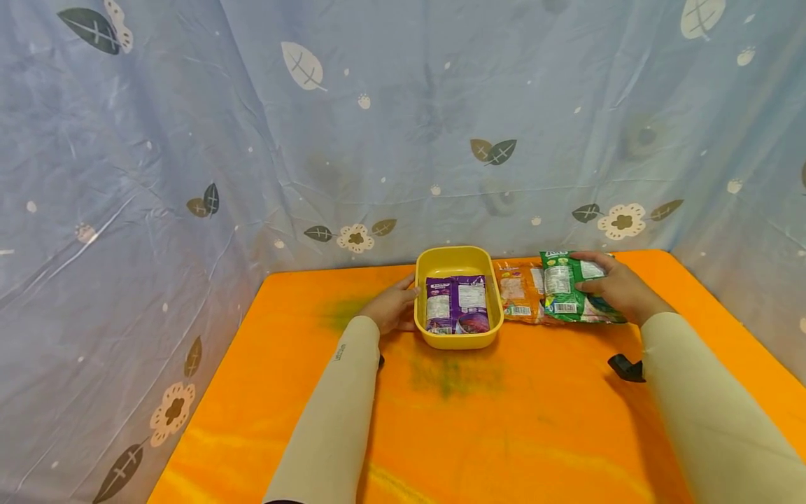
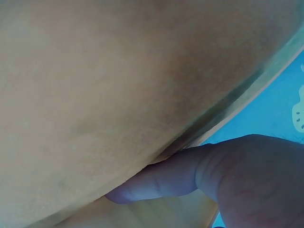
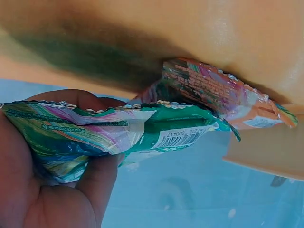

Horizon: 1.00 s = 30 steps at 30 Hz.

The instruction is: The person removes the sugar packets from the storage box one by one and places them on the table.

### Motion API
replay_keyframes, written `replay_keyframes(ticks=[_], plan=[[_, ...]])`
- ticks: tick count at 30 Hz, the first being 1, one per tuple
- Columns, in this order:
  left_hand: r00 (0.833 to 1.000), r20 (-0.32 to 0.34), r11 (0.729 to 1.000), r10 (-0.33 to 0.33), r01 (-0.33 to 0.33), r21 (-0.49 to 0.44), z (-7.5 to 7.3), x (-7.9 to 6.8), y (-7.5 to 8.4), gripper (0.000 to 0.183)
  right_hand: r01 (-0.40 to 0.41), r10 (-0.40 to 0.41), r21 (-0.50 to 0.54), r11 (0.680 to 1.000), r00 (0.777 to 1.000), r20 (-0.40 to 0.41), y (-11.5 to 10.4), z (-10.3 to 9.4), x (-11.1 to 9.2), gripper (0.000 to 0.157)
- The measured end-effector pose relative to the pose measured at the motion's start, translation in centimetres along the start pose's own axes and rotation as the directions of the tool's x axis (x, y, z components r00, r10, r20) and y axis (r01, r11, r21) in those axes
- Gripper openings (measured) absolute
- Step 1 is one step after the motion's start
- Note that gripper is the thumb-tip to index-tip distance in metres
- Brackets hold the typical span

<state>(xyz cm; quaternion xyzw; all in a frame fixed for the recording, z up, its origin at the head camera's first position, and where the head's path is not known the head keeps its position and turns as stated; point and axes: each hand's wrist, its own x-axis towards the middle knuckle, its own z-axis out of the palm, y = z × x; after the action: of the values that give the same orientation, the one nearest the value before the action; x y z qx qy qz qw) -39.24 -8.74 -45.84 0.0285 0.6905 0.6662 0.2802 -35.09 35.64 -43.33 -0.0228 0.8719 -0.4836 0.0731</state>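
Observation:
In the head view, my left hand (image 1: 392, 308) grips the left side of a yellow plastic bin (image 1: 458, 341). The left wrist view shows the thumb (image 2: 156, 183) along the bin's rim. Inside the bin lies purple snack packaging (image 1: 441, 304) with white label panels. To the right, my right hand (image 1: 620, 287) pinches a green snack bag (image 1: 560, 280) between thumb and fingers. An orange snack bag (image 1: 519, 287) lies between the bin and the green bag, which overlaps it in this view. The right wrist view shows the green bag (image 3: 161, 130) with its barcode, held apart from the tabletop.
An orange cloth (image 1: 504, 434) covers the table. Behind and on both sides hangs a pale blue curtain (image 1: 403, 168) with leaf and flower prints. A small black piece (image 1: 626, 367) shows beside the right sleeve.

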Motion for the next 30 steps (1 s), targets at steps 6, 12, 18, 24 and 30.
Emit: replay_keyframes(ticks=[6,12,18,24,30], plan=[[1.0,-0.006,1.0,0.003,-0.003,-0.005,0.0,0.2,0.0,0.054,0.013,-0.01,-0.065,0.998,0.999,0.034,0.1,-0.9,-0.3,0.069],[1.0,-0.01,1.0,-0.002,0.002,-0.02,-0.1,0.1,0.0,0.055,-0.012,0.018,-0.139,0.99,0.999,0.036,1.4,-1.8,-0.1,0.074],[1.0,-0.03,0.999,-0.008,0.009,0.031,-0.2,0.1,0.0,0.055,-0.04,0.046,-0.133,0.99,0.998,0.036,3.1,-1.9,-0.4,0.076],[0.999,-0.04,0.999,-0.006,0.008,0.043,-0.2,-0.1,0.1,0.055,-0.014,0.021,-0.189,0.982,0.999,0.033,2.5,-1.9,0.1,0.07],[1.0,-0.028,0.999,0.006,-0.005,0.034,-0.2,-0.1,0.0,0.055,-0.02,0.032,-0.209,0.978,0.998,0.052,2.2,-1.9,0.3,0.074]])
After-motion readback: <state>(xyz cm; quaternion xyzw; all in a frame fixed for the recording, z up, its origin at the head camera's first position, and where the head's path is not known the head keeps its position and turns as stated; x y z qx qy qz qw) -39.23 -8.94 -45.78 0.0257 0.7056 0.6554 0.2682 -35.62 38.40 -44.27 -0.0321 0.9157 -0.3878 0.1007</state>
